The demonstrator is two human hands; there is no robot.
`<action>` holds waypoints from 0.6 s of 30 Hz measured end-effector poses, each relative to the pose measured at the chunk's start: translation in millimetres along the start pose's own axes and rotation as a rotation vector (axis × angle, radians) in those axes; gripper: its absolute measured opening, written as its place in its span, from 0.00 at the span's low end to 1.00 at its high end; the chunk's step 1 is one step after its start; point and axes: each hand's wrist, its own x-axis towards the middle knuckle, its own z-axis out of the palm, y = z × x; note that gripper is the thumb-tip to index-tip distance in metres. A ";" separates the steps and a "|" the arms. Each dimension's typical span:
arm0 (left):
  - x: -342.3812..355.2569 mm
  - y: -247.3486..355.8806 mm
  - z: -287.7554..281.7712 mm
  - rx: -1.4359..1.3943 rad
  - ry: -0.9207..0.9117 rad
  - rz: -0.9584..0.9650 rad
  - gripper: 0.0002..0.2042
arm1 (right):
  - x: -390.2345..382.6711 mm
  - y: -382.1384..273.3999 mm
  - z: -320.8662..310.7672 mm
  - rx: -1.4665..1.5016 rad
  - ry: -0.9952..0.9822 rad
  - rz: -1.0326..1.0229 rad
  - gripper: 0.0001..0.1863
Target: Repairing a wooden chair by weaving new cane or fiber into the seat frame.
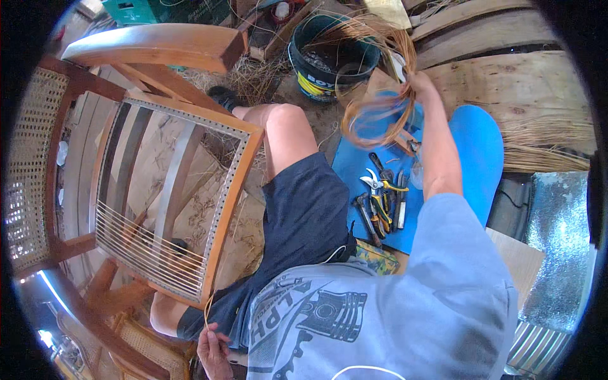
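My left hand (214, 351) is low in the view, its fingers closed on a thin cane strand (207, 311) that runs up to the near corner of the chair's seat frame (235, 166). Several parallel cane strands (152, 251) cross the near part of that seat frame, and small holes line its wooden rails. At the upper right, my right hand (423, 87) is closed around a looped bundle of cane strands (403, 47), which hangs over the blue board and the bucket. The bundle's lower loops are smeared by motion.
A black bucket (329, 75) with dark liquid stands at the top. Pruning shears (372, 180), pliers (382, 212) and a hammer (366, 218) lie on the blue board (478, 139). More cane (538, 142) lies along wooden planks (506, 82) at right. The chair's arm (155, 45) juts across the upper left.
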 end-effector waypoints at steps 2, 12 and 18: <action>8.6 11.9 5.3 -0.009 -0.073 0.033 0.13 | 7.7 20.9 -36.4 -0.405 0.300 -0.211 0.15; 8.0 27.7 -11.8 -0.032 0.260 0.237 0.10 | -98.2 -95.8 49.2 -1.091 0.308 -0.367 0.50; 55.2 39.2 12.7 0.180 -0.012 0.515 0.12 | -347.2 -182.6 148.6 -0.161 -0.361 -0.971 0.39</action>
